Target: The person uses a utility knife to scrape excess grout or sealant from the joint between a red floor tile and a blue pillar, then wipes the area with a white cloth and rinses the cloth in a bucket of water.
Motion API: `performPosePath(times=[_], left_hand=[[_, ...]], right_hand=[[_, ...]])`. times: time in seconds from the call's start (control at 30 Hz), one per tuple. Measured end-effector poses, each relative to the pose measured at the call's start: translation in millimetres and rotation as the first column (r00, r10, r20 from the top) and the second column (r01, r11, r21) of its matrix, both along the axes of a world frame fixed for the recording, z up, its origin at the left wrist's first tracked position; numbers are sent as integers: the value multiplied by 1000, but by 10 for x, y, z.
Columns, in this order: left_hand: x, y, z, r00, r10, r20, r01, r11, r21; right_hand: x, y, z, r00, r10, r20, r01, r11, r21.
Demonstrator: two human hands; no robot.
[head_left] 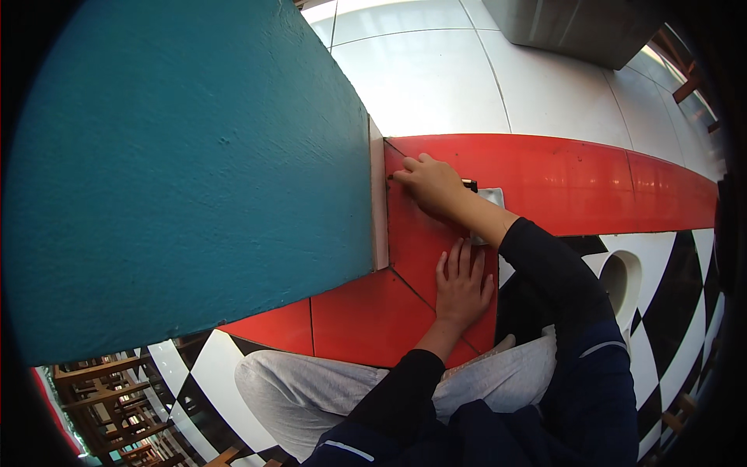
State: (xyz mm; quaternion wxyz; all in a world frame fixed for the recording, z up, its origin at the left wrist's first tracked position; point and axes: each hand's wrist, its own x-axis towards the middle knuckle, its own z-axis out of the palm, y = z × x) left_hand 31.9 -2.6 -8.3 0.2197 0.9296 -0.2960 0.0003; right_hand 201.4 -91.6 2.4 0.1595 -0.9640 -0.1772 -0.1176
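My right hand point(424, 179) reaches across the red tiles point(552, 183) to the seam beside the pillar's pale skirting point(377, 194). Its fingers are curled in a pinch at the skirting's edge; what they hold, if anything, is hidden. My left hand point(463, 288) lies palm down on the red tiles below it, fingers spread and holding nothing. Behind my right hand and wrist is a whitish square item point(490, 198) with a small black object point(470, 185) at its top, partly hidden.
The teal pillar point(187, 171) fills the left. A grey bulky object point(564, 31) stands on white floor tiles point(420, 78). A white curved item point(630, 276) is on the checkered floor point(673, 311) at right. Wooden furniture point(101, 389) shows at lower left.
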Motion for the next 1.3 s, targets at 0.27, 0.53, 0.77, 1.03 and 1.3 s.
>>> performPosePath(times=[0.27,0.53,0.77,1.03,1.3], left_hand=[[14,-24,13,1000,-10,7,11,1000,-23],[31,-36,5,1000,-4,-12,4,1000,-12],[8,-39,20,1000,-12,-22,12,1000,-4],[5,-29,27,1000,-6,-11,6,1000,5],[-6,-20,33,1000,-3,22,3,1000,-27]], right_hand=[[83,-75,-29,1000,-24,5,24,999,47],[82,19,18,997,-74,-26,75,996,57],[80,-3,34,991,-115,-65,119,990,72],[110,-27,51,981,-172,-94,180,980,83],[-253,-66,133,979,-63,-194,61,998,-20]])
